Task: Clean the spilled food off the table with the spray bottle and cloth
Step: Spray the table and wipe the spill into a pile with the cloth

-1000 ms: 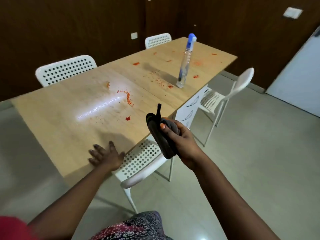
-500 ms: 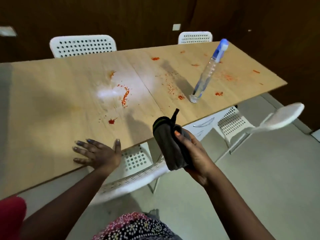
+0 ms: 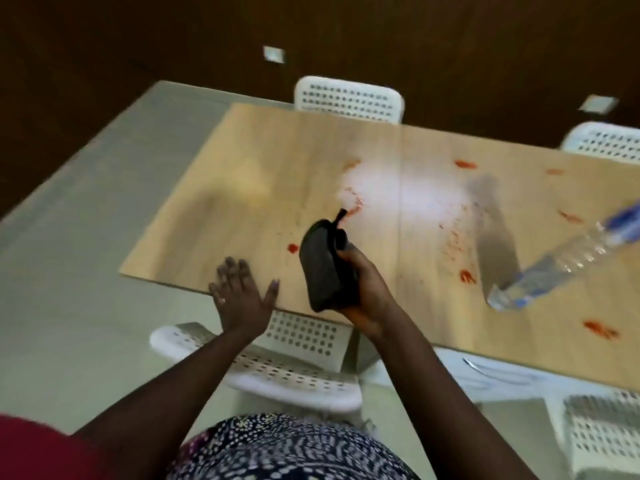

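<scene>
A long wooden table carries red food spills in several spots, from near its front edge to the far right. My right hand grips a folded dark grey cloth, held up above the table's near edge. My left hand rests flat with spread fingers on the table's front edge, left of the cloth. A clear spray bottle with a blue top stands on the table at the right, apart from both hands.
White perforated chairs stand around the table: one tucked under the near edge below my hands, another at the far side, one at the far right and one at the lower right. A dark wood wall lies behind.
The view has swung left and closer to the table. My right hand with the cloth now hangs over the table's near edge. My left hand stays flat on the edge.
</scene>
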